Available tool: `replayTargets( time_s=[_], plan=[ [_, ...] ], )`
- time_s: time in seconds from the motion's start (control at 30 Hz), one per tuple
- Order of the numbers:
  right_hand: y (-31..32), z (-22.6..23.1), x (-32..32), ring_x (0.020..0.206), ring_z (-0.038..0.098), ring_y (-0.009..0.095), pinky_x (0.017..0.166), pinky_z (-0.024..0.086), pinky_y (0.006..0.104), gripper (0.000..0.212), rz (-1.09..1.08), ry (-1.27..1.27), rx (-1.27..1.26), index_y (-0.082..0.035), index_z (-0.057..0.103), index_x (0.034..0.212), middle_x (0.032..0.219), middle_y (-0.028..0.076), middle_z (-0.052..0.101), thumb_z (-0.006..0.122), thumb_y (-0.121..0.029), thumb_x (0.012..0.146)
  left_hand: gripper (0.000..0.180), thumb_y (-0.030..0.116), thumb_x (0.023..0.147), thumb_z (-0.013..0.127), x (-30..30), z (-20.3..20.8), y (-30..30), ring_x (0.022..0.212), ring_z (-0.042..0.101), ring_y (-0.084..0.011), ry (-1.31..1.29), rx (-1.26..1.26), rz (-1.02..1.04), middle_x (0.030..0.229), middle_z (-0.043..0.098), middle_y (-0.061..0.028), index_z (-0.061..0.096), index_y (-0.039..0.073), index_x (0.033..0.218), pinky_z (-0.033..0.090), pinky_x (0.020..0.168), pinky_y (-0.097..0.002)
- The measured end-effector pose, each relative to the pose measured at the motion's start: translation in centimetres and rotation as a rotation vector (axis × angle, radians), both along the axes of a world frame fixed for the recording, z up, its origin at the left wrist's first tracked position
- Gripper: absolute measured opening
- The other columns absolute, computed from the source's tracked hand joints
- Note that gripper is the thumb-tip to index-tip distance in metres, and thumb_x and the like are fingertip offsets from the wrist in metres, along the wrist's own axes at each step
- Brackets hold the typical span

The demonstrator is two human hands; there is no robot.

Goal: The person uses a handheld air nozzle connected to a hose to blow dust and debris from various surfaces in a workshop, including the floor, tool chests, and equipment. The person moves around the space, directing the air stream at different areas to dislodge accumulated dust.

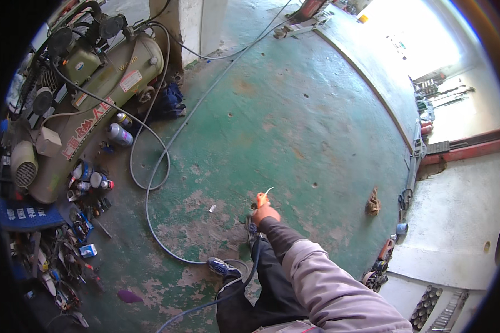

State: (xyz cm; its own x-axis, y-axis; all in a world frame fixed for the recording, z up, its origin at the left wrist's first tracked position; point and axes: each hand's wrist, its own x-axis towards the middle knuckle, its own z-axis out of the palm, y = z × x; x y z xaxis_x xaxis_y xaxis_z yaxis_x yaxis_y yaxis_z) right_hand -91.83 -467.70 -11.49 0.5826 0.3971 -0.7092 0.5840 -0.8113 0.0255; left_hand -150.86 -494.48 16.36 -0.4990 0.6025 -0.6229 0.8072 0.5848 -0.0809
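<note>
My right hand reaches forward over the floor, its fingers wrapped round an orange air blow gun. The gun's thin pale nozzle curves up and to the right. A blue-grey air hose loops over the floor on the left, passes by my shoes and rises along my leg toward that hand. Where it joins the gun is hidden. My left hand is out of the picture.
A green air compressor stands at the left, with cans and a heap of tools beside it. On the worn green floor lies a brown rag. A red-and-white bench lines the right side.
</note>
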Motion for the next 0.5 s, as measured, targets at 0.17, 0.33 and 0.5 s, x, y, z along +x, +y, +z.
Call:
replayTargets(
  time_s=[0.17,0.33,0.5],
  plan=[
    [3.3,-1.0,1.1,0.103,0.064,0.041,0.088,0.05,0.0471,0.062,0.097,0.273,0.18,-0.002,0.039,0.136,0.112,0.027,0.064,0.054,-0.037,0.087,0.048,0.051,0.093,0.055,2.4,2.6,1.4,0.08,0.063,-0.038,0.018,0.056,0.087,0.086,0.067,-0.0196,0.067,0.005,0.098,0.048,0.071,-0.0449],
    [6.7,-2.0,-11.5,0.098,0.066,0.041,0.084,0.051,0.0466,0.084,0.472,0.64,-0.01,0.008,0.011,0.145,0.106,0.029,0.066,0.051,-0.039,0.088,0.041,0.044,0.095,0.056,3.6,6.5,-1.3,0.075,0.063,-0.0357,0.263,0.164,0.131,0.081,0.067,-0.0185,0.068,0.004,0.096,0.049,0.069,-0.0446],
    [3.1,4.3,-25.4,0.103,0.066,0.035,0.087,0.051,0.0427,0.08,0.806,0.852,-0.231,0.012,0.024,0.142,0.112,0.024,0.066,0.05,-0.039,0.087,0.037,0.039,0.094,0.058,0.7,13.3,-1.8,0.077,0.064,-0.0353,0.511,0.277,0.098,0.085,0.068,-0.0173,0.069,0.004,0.101,0.05,0.072,-0.0439]
  ],
)
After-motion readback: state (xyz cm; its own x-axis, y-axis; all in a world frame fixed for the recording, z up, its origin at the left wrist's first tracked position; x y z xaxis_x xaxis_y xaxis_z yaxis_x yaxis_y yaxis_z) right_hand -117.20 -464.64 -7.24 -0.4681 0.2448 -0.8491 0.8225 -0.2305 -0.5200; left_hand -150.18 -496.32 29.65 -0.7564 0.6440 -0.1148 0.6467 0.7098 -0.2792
